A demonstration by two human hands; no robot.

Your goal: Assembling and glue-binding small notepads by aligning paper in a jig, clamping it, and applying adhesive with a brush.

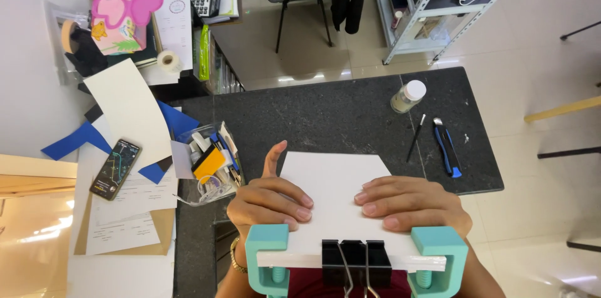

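Observation:
A white stack of paper or board (335, 191) lies on the black stone table (325, 116). Its near edge is held by two teal clamps, the left clamp (266, 260) and the right clamp (441, 260), with black binder clips (355, 262) between them. My left hand (270, 201) rests on the sheet's left side, fingers curled and thumb stretched up along the edge. On the right side my right hand (410, 203) presses flat, fingers pointing left. Neither hand grips anything.
A small bottle with a white cap (407, 96), a thin black tool (416, 138) and a blue utility knife (447, 148) lie at the table's right. A clear tub of supplies (210, 163) sits left. A phone (115, 169), papers and a cluttered desk lie further left.

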